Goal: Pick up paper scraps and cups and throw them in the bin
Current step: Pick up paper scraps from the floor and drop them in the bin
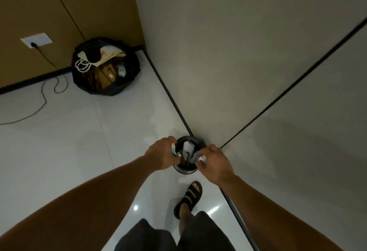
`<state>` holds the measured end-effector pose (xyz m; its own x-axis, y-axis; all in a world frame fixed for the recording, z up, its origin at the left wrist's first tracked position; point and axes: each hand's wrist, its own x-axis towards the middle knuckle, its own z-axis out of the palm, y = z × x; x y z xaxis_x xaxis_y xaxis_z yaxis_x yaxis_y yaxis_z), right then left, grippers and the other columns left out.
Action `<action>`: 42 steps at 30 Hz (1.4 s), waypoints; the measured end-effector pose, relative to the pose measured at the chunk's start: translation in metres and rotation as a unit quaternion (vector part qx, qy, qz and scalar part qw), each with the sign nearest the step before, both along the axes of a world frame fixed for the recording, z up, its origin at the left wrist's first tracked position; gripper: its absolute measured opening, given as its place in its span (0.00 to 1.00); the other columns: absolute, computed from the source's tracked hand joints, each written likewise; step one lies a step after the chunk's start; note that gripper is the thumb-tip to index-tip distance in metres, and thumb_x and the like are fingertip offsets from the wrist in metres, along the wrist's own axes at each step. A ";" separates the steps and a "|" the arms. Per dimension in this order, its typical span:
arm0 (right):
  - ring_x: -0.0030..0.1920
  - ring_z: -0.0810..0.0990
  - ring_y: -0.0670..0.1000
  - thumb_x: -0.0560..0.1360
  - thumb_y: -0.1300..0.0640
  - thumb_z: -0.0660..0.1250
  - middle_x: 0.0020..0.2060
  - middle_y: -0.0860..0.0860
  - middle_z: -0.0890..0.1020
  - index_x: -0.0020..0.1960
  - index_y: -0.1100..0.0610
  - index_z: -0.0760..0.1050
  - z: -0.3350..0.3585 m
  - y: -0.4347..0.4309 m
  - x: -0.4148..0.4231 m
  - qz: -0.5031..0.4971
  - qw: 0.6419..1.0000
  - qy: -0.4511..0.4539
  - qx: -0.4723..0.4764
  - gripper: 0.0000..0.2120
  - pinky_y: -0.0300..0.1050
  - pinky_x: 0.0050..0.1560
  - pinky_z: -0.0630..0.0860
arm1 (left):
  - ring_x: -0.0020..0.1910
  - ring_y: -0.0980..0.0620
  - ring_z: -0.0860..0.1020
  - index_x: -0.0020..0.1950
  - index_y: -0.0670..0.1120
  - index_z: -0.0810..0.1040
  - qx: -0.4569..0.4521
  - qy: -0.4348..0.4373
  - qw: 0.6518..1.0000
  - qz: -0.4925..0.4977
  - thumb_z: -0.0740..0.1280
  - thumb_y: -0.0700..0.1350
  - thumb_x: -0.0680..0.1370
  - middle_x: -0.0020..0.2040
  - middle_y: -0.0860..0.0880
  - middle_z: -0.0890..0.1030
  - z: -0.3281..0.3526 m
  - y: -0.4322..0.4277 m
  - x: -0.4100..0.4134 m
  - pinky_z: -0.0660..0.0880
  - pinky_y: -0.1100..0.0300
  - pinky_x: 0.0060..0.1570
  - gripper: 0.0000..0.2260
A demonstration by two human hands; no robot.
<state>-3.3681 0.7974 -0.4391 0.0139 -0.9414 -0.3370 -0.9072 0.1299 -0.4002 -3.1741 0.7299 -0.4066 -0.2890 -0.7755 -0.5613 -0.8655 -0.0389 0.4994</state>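
Two hands meet over a small black bin [186, 169], which stands at the right edge of the white floor [79, 151], against the grey wall [238, 72]. The left hand [161, 154] clutches a crumpled paper scrap [174, 149] above the bin's left rim; the right hand [215, 161] pinches a second scrap [202, 158] above the right rim. White paper [187, 147] already stands inside the bin. In the floor's far corner sits a black rubbish bag [111, 91] holding paper bags and cardboard, near a wall socket [36, 40] whose cable [42, 99] trails over the floor

Glossy white tiled floor [79, 141] meets a brown wall [89, 2] with a white socket [36, 40] upper left, a grey wall [238, 52] right.
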 end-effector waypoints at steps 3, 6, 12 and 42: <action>0.61 0.72 0.53 0.77 0.49 0.65 0.62 0.54 0.74 0.66 0.54 0.73 -0.026 -0.031 -0.010 0.004 1.000 -0.006 0.028 0.19 0.40 0.57 0.70 | 0.59 0.47 0.75 0.68 0.50 0.69 0.007 0.013 1.000 0.009 0.74 0.50 0.71 0.63 0.47 0.75 -0.033 -0.041 -0.018 0.71 0.59 0.54 0.28; 0.59 0.73 0.52 0.77 0.49 0.66 0.60 0.53 0.75 0.64 0.55 0.73 -0.064 -0.061 -0.013 -0.002 0.999 -0.014 0.049 0.17 0.38 0.54 0.69 | 0.59 0.48 0.73 0.68 0.50 0.69 0.016 0.026 0.999 0.024 0.74 0.50 0.70 0.63 0.48 0.75 -0.084 -0.070 -0.027 0.69 0.60 0.52 0.28; 0.54 0.72 0.47 0.78 0.50 0.64 0.56 0.51 0.75 0.60 0.53 0.73 -0.199 -0.107 -0.005 -0.068 0.994 -0.017 0.089 0.13 0.35 0.50 0.69 | 0.66 0.50 0.67 0.67 0.48 0.69 -0.011 0.026 0.999 -0.045 0.73 0.52 0.71 0.67 0.49 0.70 -0.238 -0.109 -0.026 0.67 0.61 0.58 0.28; 0.76 0.56 0.52 0.77 0.40 0.64 0.76 0.48 0.58 0.77 0.45 0.54 -0.176 -0.037 0.044 -0.393 0.909 -0.064 0.127 0.34 0.54 0.72 0.65 | 0.71 0.46 0.60 0.73 0.44 0.63 -0.109 0.039 0.935 -0.334 0.69 0.55 0.73 0.72 0.44 0.64 -0.218 -0.157 -0.007 0.65 0.53 0.65 0.32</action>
